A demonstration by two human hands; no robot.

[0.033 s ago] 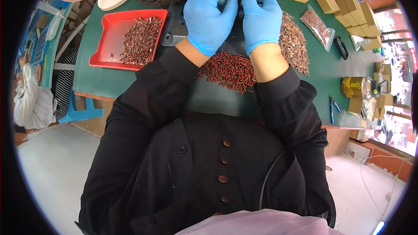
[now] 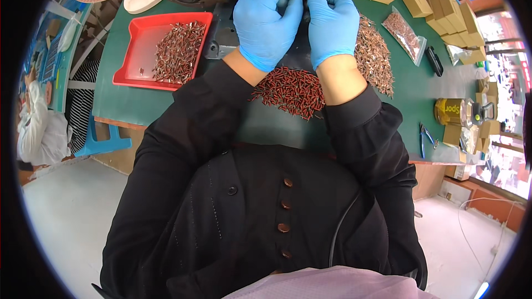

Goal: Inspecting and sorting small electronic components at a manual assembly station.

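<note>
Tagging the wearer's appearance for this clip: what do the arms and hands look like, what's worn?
Both hands wear thin, smooth light-blue disposable gloves: left hand, right hand. The gloves end at the wrists, leaving a short bare stretch. Long, loose black sleeves cover both forearms, the cuffs bunched. No markings or cables show on them.

Glossy red plastic tray (image 2: 133, 50), matt green tabletop (image 2: 421, 94).

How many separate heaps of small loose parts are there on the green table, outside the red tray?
2. A red heap lies between the forearms, below the left hand. A brownish heap lies beside the right hand. The hands may hide more.
</note>
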